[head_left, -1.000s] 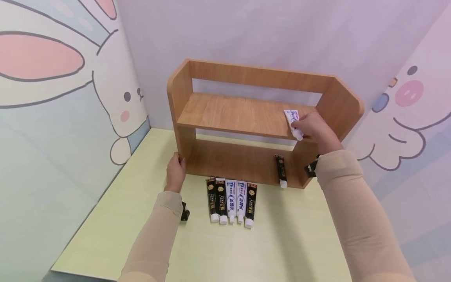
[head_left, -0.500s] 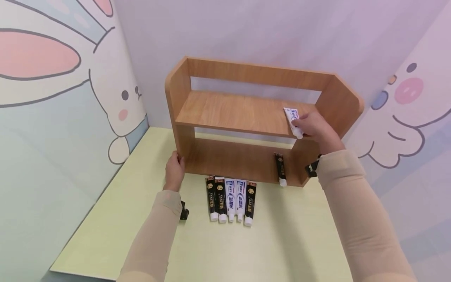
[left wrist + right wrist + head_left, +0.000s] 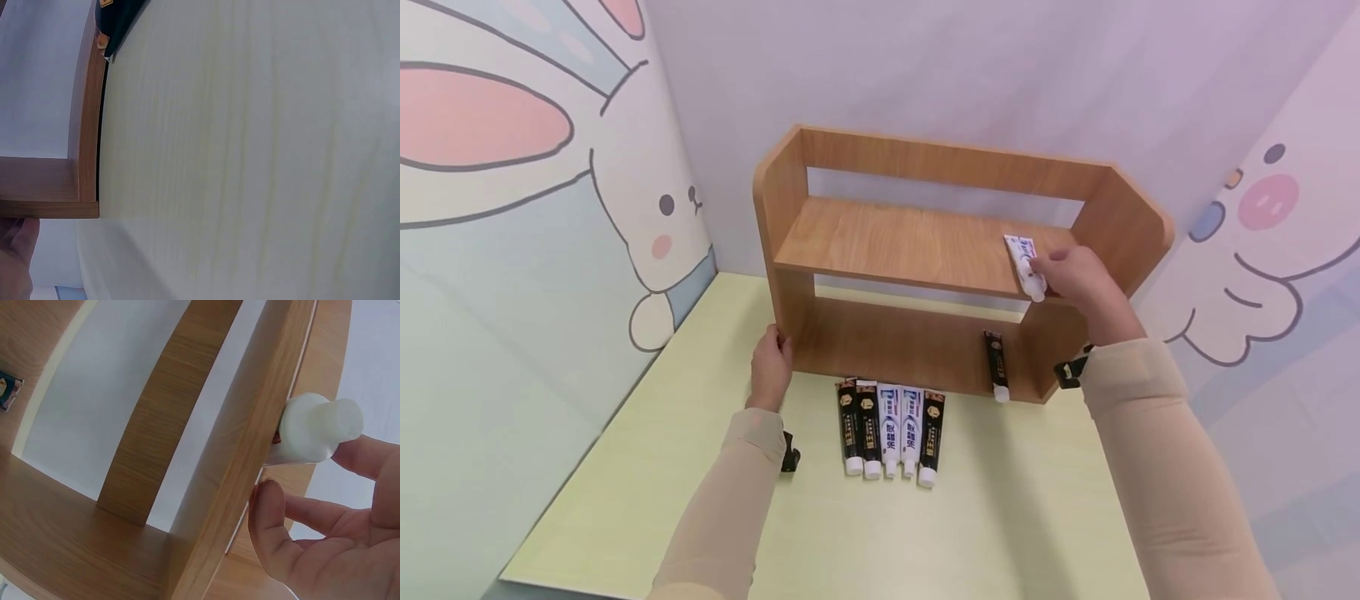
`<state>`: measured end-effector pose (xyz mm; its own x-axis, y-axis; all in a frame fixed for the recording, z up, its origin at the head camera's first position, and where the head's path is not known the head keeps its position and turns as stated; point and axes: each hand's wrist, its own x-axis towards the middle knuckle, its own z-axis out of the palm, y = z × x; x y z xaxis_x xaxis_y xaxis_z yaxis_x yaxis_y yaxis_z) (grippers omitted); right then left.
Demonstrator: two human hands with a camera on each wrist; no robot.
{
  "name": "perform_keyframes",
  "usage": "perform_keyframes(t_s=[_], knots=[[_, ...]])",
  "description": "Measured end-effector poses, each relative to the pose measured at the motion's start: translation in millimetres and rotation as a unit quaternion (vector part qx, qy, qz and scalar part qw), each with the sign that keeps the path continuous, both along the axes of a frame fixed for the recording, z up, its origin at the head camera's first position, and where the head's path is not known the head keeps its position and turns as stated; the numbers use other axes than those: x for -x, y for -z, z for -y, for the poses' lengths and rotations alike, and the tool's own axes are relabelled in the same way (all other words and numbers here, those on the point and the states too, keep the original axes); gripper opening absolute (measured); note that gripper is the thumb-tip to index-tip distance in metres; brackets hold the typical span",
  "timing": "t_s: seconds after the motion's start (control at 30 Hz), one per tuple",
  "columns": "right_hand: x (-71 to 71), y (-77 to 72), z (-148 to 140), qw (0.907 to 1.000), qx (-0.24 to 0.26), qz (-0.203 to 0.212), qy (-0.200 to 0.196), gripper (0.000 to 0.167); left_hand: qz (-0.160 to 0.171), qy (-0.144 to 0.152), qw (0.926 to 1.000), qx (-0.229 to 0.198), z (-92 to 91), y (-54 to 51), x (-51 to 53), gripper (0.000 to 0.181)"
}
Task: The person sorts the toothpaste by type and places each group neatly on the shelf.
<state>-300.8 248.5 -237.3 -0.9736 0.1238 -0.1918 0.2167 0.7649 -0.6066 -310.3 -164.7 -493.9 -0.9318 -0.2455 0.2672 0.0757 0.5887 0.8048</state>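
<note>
2 cartoon-printed walls (image 3: 512, 350), a table (image 3: 625, 500) and a wooden shelf (image 3: 887, 237) form a booth-like corner.

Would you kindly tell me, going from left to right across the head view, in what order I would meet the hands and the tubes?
Left hand, first black tube, second black tube, first white tube, second white tube, third black tube, lower-shelf black tube, upper-shelf white tube, right hand.

A white-capped tube (image 3: 300, 437) overhangs the shelf (image 3: 244, 450) (right hand (image 3: 350, 547) perhaps touching).
</note>
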Motion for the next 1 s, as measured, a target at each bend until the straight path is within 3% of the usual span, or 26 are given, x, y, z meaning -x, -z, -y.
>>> perform_keyframes(t_s=[0.23, 0.47, 1.0], knots=[[-8.9, -1.9, -1.2, 0.9999, -0.010, -0.013, 0.004, 0.075, -0.001, 0.004, 1.0000, -0.002, -0.2, -0.3, 0.2, 0.027], [-16.6, -5.2, 1.5, 0.9995, -0.009, -0.028, -0.014, 0.077, 0.013, 0.005, 0.9997, -0.019, 1.2, -2.5, 0.2, 0.031], [-44.7, -0.7, 5.5, 0.9975, -0.014, -0.064, -0.029, 0.077, 0.007, -0.002, 0.9999, -0.014, 0.5, -1.7, 0.7, 0.029]])
